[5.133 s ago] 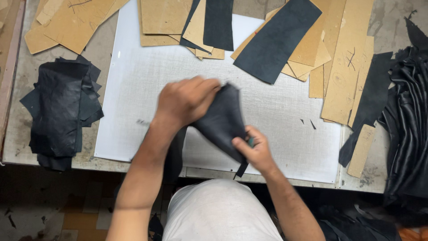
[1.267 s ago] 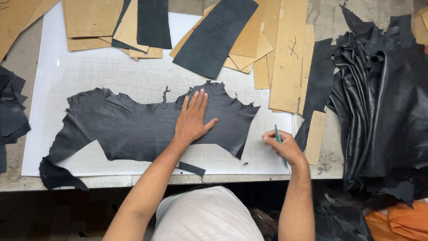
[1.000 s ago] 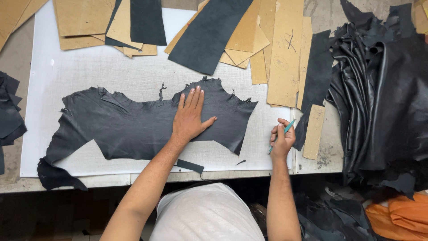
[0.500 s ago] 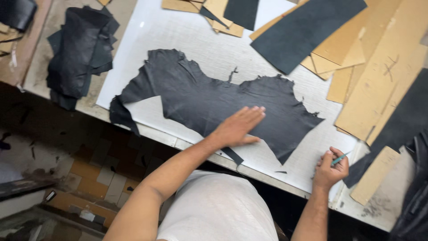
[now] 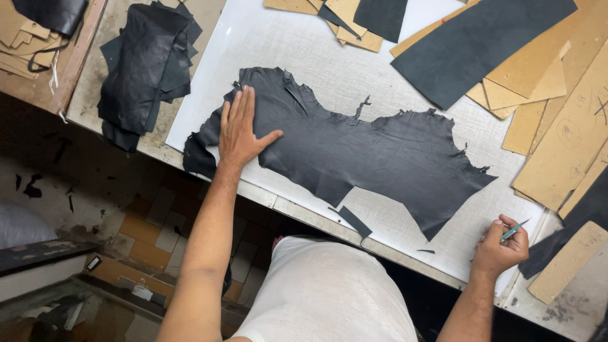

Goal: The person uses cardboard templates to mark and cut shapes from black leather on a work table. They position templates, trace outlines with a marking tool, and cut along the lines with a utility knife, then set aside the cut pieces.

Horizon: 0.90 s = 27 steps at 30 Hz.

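We see a large dark grey leather hide lying flat on the white cutting mat that covers the counter, its ragged edges reaching toward the near rim. Our left hand lies on the hide's left end, palm down, fingers spread flat. Our right hand rests off the hide, near the mat's right corner, closed around a thin teal tool. A small dark offcut sits just below the hide. Tan cardboard patterns and a dark leather strip lie farther back; a pile of black leather pieces sits at the left.
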Tool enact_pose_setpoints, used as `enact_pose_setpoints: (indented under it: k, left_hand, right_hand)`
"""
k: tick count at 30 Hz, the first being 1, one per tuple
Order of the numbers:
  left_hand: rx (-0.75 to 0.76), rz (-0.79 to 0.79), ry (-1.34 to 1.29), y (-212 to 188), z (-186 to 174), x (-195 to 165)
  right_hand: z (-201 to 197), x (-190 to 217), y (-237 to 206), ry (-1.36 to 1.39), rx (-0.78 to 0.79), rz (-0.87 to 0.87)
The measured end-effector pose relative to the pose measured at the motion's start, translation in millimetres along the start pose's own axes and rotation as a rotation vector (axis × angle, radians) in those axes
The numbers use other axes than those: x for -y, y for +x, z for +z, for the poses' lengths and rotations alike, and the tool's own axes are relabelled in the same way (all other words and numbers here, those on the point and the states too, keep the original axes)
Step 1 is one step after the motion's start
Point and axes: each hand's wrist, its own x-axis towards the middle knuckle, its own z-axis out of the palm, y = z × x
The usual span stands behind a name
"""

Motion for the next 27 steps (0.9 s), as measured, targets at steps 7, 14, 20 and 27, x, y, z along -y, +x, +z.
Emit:
enact_pose_setpoints:
  k: [7, 14, 20, 27]
  left_hand:
    - [-0.264, 0.09, 0.053, -13.4, 19.1, 12.7]
    - [-0.158, 0.067, 0.069, -20.1, 42.1, 23.3]
    - [-0.119, 0.072, -0.051, -14.2, 31.8, 21.4]
    - [-0.102, 0.26, -0.22, 35.7, 35.6, -40.9]
  right_hand:
    - [3.6, 1.3, 7.2, 0.114, -0.101, 0.079]
    - [3.9, 15.6, 11.3, 0.154, -0.163, 0.119]
    - [15.6, 41.9, 16.3, 0.113, -0.238, 0.175]
    - [18.4, 50.2, 17.3, 0.117, -0.293, 0.149]
